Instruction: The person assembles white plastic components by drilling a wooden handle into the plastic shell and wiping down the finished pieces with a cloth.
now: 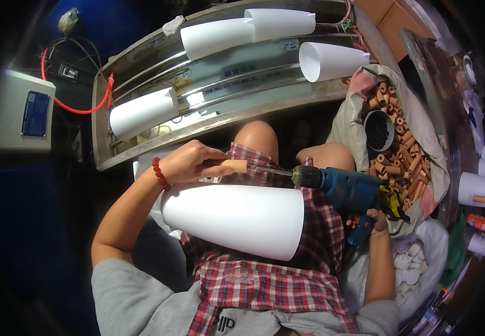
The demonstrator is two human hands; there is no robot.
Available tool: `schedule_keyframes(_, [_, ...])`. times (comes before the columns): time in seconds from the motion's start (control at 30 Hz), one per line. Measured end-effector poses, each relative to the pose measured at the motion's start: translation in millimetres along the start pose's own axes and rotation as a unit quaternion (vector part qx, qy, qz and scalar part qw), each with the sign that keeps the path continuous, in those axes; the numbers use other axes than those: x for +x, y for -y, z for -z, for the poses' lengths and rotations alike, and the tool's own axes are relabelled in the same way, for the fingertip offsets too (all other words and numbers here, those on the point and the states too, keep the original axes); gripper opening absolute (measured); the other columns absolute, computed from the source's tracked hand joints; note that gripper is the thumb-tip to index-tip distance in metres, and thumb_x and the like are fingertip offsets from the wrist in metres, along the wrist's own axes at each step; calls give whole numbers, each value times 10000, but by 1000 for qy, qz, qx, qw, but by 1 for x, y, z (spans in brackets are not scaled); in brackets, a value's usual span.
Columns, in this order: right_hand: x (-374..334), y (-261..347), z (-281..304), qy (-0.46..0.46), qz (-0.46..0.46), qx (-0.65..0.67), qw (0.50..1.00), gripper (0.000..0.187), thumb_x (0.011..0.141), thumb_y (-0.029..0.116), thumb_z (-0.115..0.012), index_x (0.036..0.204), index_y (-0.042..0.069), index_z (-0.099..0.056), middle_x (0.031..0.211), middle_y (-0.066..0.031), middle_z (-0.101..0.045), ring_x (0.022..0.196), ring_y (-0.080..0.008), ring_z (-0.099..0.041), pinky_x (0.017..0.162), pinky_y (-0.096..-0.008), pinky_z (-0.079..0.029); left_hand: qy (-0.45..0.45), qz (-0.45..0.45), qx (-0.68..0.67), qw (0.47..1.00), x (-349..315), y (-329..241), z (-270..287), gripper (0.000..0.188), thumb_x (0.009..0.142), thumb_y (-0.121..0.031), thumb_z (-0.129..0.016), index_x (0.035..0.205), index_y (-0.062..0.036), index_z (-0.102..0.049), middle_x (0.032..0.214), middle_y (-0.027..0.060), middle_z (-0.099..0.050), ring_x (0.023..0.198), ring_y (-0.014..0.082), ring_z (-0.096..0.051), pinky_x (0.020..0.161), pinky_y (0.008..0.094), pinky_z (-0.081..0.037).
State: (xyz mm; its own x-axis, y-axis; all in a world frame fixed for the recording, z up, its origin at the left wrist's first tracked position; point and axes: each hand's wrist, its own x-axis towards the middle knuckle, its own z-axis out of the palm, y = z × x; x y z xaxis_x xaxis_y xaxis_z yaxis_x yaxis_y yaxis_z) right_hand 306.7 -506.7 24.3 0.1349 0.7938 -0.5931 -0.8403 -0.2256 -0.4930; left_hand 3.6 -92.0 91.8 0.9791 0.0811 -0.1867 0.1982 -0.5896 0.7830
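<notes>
Cork-coloured tube piece (pixel 235 166) sits pinched at the tips of the left hand (pixel 189 162), whose fingers (pixel 211 163) are closed snugly round its left end; the drill bit (pixel 270 171) of a blue power drill (pixel 343 190) meets its right end. The right hand (pixel 375 219) is wrapped shut round the drill's grip on the right, fingers curled tight, above the person's right knee. The tube and bit hover just over the lap, near the bare knees and the red plaid shorts.

Just nearer than the tube, a large white paper cone (pixel 237 218) lies sideways across the lap, its wide mouth facing right, tucked under the left forearm, which wears a red bead bracelet (pixel 159 173).

To the right, a cloth-lined sack (pixel 416 112) holds a heap of short cork-coloured tubes (pixel 407 157) like the one being held; a small black bowl (pixel 378 130) rests among them with dark bits inside, too small to tell what. Nearer and right, a white bag (pixel 432 238) holds pale round discs (pixel 409 269).

Farther away, a curved metal rack (pixel 141 134) with rails carries four more white cones (pixel 220 36), lying on their sides. At far left stands a beige box (pixel 18 112) with a blue label and a red cable (pixel 77 106). At the right edge several white cups (pixel 474 187) stand, one with a tube inside.
</notes>
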Motion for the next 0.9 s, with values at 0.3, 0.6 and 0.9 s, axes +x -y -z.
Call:
schedule_keyframes(0.3, [11, 6, -17, 34, 16, -10, 999, 738, 698, 168, -681, 1320, -39, -343, 1022, -286, -600, 746, -380, -668, 572, -350, -578, 27, -33, 20, 999, 12, -22, 4, 391, 847, -308, -654, 992, 55, -662, 804, 210, -663, 675, 291, -665, 640, 332, -534])
schedule_keyframes(0.6, [15, 20, -48, 4, 17, -54, 998, 672, 628, -12, -596, 1269, -37, -394, 1041, -273, -585, 708, -378, -657, 606, -433, -575, -17, -40, 42, 998, 15, -21, -8, 401, 834, -335, -663, 943, 51, -675, 713, 178, -653, 588, 280, -647, 567, 321, -519])
schedule_keyframes(0.9, [21, 27, -69, -6, 60, -81, 995, 677, 537, 4, -597, 1192, -62, -437, 952, -233, -600, 602, -320, -634, 531, -390, -564, -11, -32, 105, 994, 9, -35, -2, 323, 798, -294, -713, 938, -6, -676, 667, 155, -644, 566, 288, -639, 529, 343, -500])
